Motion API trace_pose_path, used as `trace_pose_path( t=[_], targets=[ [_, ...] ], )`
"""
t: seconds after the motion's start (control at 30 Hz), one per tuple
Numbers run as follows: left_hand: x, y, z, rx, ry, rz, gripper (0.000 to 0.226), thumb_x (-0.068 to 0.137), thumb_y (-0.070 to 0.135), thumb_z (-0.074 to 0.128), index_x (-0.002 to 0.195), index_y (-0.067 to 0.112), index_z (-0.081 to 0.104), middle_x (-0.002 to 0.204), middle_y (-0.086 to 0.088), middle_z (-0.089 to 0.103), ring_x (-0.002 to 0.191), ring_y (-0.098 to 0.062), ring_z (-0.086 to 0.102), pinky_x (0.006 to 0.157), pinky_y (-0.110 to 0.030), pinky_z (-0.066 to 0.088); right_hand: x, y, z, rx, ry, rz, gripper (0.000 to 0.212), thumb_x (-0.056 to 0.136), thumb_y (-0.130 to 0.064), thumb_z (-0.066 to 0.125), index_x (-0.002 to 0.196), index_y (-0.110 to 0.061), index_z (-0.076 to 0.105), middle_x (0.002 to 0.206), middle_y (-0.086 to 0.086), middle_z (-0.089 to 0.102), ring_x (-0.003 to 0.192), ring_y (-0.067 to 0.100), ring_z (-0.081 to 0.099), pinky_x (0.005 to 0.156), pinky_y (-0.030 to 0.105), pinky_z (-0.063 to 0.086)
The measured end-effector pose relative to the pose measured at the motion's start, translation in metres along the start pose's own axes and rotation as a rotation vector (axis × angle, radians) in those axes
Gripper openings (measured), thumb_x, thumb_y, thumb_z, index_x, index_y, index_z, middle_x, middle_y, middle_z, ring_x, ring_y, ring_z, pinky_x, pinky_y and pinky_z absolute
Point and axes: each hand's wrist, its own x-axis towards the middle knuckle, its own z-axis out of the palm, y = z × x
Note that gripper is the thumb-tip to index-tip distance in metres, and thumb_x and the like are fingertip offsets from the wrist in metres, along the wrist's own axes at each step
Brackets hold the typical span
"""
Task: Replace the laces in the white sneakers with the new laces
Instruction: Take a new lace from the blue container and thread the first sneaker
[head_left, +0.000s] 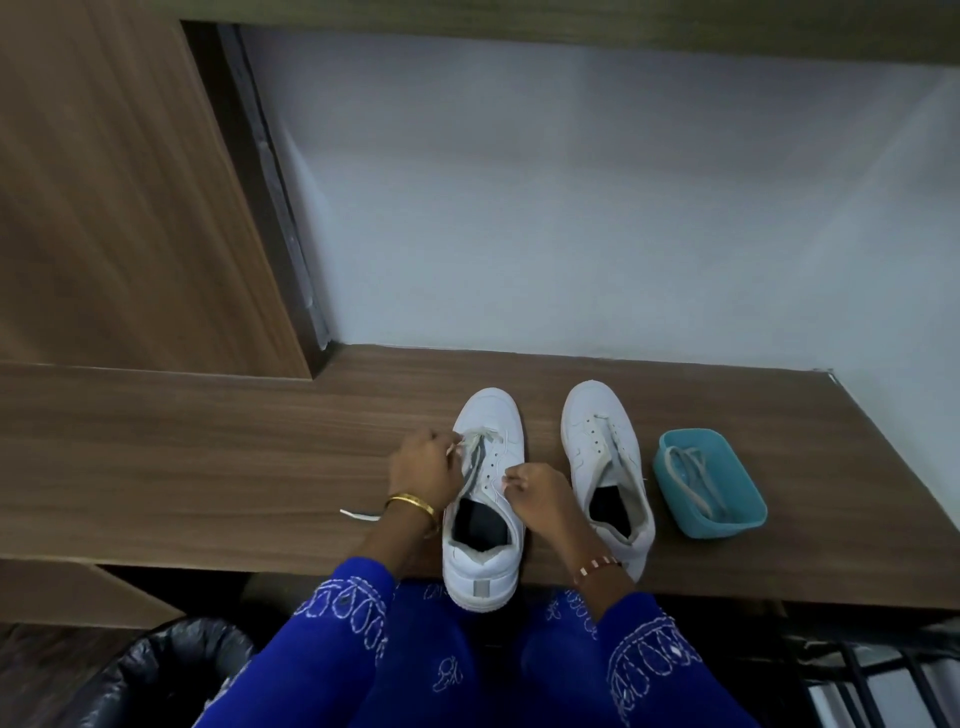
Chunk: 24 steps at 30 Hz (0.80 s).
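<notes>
Two white sneakers stand toes away from me on the wooden desk (208, 457). The left sneaker (485, 519) overhangs the near edge with its heel. My left hand (423, 470) pinches a white lace (478, 439) at that shoe's left eyelet row, near the toe. My right hand (535, 491) pinches the lace at the right eyelet row. One loose lace end (359, 515) trails on the desk left of my wrist. The right sneaker (608, 467) stands untouched, with a single lace bar showing near its toe. A teal tray (737, 499) on the right holds a coiled white lace (693, 475).
A white wall rises behind the desk and a tall wood-panel cabinet (119, 208) stands at the left. A black-lined bin (156, 670) sits on the floor at lower left. A dark metal rack (883, 680) is at lower right.
</notes>
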Motion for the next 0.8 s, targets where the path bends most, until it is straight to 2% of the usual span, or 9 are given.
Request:
trace_pose_path(
  t=[0.13, 0.23, 0.3, 0.4, 0.47, 0.57, 0.67, 0.73, 0.8],
  targets=[
    [0.012, 0.007, 0.001, 0.053, -0.121, -0.052, 0.027, 0.092, 0.027, 0.048, 0.111, 0.016, 0.066, 0.108, -0.012, 0.063, 0.102, -0.032, 0.058, 0.08, -0.035, 0.045, 0.001, 0.002, 0.004, 0.021, 0.001, 0.01, 0.03, 0.09, -0.007, 0.045, 0.11, 0.009, 0.061, 0.11, 0.02, 0.066, 0.106, 0.03, 0.059, 0.093, 0.032, 0.042],
    [0.015, 0.005, -0.005, -0.169, -0.055, -0.134, 0.025, 0.091, 0.021, 0.052, 0.074, 0.007, 0.065, 0.072, -0.013, 0.063, 0.076, -0.033, 0.057, 0.064, -0.029, 0.039, 0.004, 0.003, 0.005, -0.003, 0.0, 0.001, 0.03, 0.091, -0.009, 0.045, 0.112, 0.005, 0.062, 0.113, 0.017, 0.066, 0.108, 0.026, 0.059, 0.091, 0.027, 0.041],
    [0.013, 0.004, -0.011, -0.665, 0.045, -0.286, 0.033, 0.092, 0.009, 0.049, 0.059, 0.01, 0.05, 0.055, -0.004, 0.052, 0.064, -0.026, 0.05, 0.056, -0.026, 0.036, 0.006, 0.003, 0.004, -0.006, 0.005, 0.001, 0.032, 0.091, -0.011, 0.046, 0.116, 0.0, 0.062, 0.118, 0.014, 0.065, 0.111, 0.023, 0.058, 0.092, 0.024, 0.04],
    [0.014, -0.005, -0.03, -1.625, 0.161, -0.509, 0.028, 0.096, 0.004, 0.035, 0.071, 0.011, 0.046, 0.059, -0.006, 0.067, 0.059, -0.021, 0.064, 0.056, -0.027, 0.05, 0.011, 0.005, 0.002, -0.008, 0.012, 0.007, 0.032, 0.091, -0.013, 0.048, 0.119, -0.005, 0.062, 0.12, 0.009, 0.064, 0.114, 0.02, 0.057, 0.094, 0.022, 0.04],
    [0.017, -0.015, -0.047, -1.838, 0.186, -0.614, 0.026, 0.098, 0.013, 0.029, 0.077, 0.012, 0.044, 0.054, -0.008, 0.066, 0.049, -0.019, 0.065, 0.048, -0.026, 0.054, 0.012, 0.005, 0.0, -0.015, 0.01, 0.008, 0.032, 0.091, -0.014, 0.05, 0.119, -0.006, 0.062, 0.119, 0.009, 0.065, 0.113, 0.02, 0.057, 0.094, 0.023, 0.042],
    [0.019, -0.03, -0.071, -1.816, 0.416, -0.745, 0.028, 0.094, 0.015, 0.034, 0.066, 0.014, 0.04, 0.032, 0.002, 0.044, 0.026, -0.012, 0.039, 0.033, -0.013, 0.035, 0.014, 0.005, -0.001, -0.031, 0.008, 0.005, 0.031, 0.091, -0.014, 0.051, 0.117, -0.005, 0.063, 0.118, 0.009, 0.065, 0.112, 0.021, 0.058, 0.092, 0.024, 0.043],
    [0.012, -0.043, -0.076, -1.478, 0.59, -0.814, 0.029, 0.086, 0.01, 0.039, 0.057, 0.014, 0.04, 0.038, 0.002, 0.037, 0.034, -0.013, 0.03, 0.036, -0.015, 0.023, 0.013, 0.004, 0.0, -0.029, 0.017, 0.01, 0.03, 0.09, -0.014, 0.051, 0.115, -0.003, 0.064, 0.116, 0.011, 0.066, 0.111, 0.022, 0.058, 0.091, 0.025, 0.043],
    [0.007, -0.053, -0.065, -1.137, 0.461, -0.761, 0.029, 0.088, 0.013, 0.041, 0.061, 0.01, 0.05, 0.053, -0.008, 0.046, 0.045, -0.018, 0.04, 0.042, -0.022, 0.03, 0.012, 0.005, 0.001, -0.029, 0.022, 0.016, 0.03, 0.09, -0.013, 0.051, 0.113, 0.0, 0.065, 0.114, 0.013, 0.066, 0.11, 0.024, 0.059, 0.089, 0.025, 0.043],
    [0.001, -0.059, -0.048, -0.675, 0.161, -0.651, 0.032, 0.09, 0.019, 0.045, 0.07, 0.0, 0.062, 0.066, -0.017, 0.059, 0.062, -0.029, 0.055, 0.054, -0.03, 0.039, 0.012, 0.004, 0.001, -0.022, 0.026, 0.018, 0.03, 0.089, -0.013, 0.052, 0.114, -0.001, 0.064, 0.114, 0.012, 0.066, 0.111, 0.023, 0.058, 0.088, 0.024, 0.042]
  ],
)
